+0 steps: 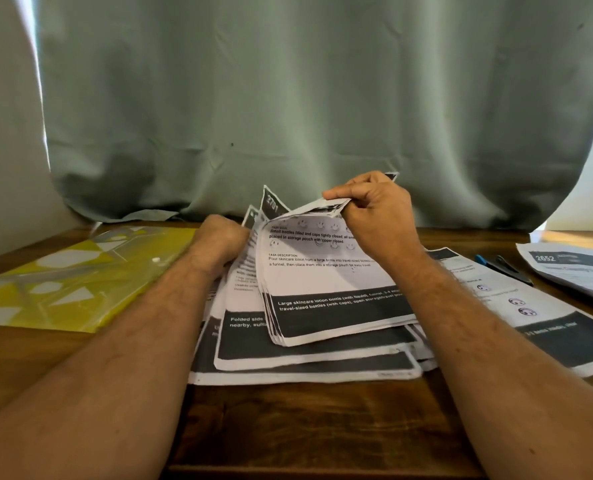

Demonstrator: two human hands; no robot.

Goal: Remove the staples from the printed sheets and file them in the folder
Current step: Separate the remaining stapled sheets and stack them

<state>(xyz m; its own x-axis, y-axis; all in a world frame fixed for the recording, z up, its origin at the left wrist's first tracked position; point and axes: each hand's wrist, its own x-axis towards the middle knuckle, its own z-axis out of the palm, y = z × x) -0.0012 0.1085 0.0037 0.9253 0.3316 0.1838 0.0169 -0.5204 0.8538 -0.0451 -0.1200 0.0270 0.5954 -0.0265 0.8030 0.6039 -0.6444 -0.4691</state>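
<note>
Folder [77, 278] comes first on the left: yellow plastic with pale shapes on it and a white snap button, lying flat on the wooden tabletop [305, 427] near the back edge. Just to its right, the left hand [224, 242] reaches into the left side of the printed sheets [326, 282]; its back faces the camera and its fingers are hidden behind the pages, so whether this grip is closed on the paper cannot be told. The sheets make a loose, fanned pile in the middle of the tabletop, white pages with black bands along the bottom, the upper bundle raised at its far end and resting on the flatter pages below. At the top right corner of that bundle, the right hand [374, 209] pinches the bent-over corner between thumb and curled fingers, a grip clamped on the paper. Staples are too small to make out. Farther right, another printed page [530, 317] lies flat, partly under the right forearm. Beyond it a dark tool with a blue end [502, 268] rests on the tabletop, and at the far right edge sits a second stack of papers [579, 268]. A grey-green curtain [305, 98] hangs behind everything.
</note>
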